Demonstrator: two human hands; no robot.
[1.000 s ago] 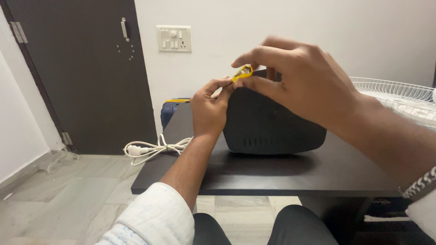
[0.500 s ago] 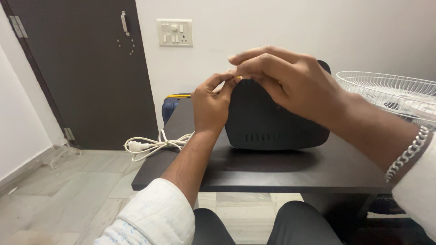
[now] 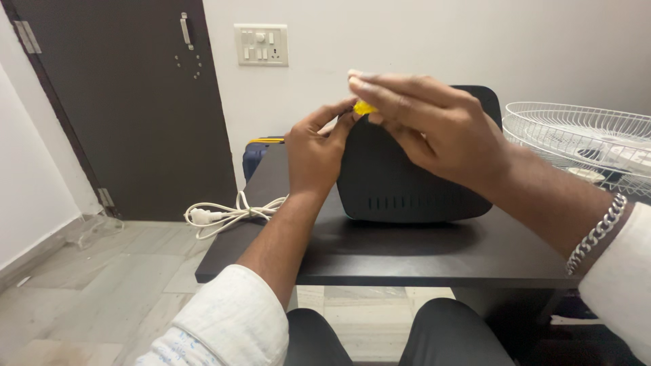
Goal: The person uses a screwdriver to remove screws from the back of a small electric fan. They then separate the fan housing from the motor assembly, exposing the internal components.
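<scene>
While both hands meet mid-frame, left hand [image 3: 313, 150] and right hand [image 3: 428, 122] fingers pinch a tiny yellow piece [image 3: 364, 108] above the smooth, rounded black plastic casing [image 3: 407, 181].

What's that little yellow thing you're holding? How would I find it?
Start at the dark table and the big black rounded box standing on it. Above the box's top edge, the left hand and right hand meet at their fingertips, pinching the small yellow piece between them. It is the only bright yellow spot against the black box and white wall.
</scene>
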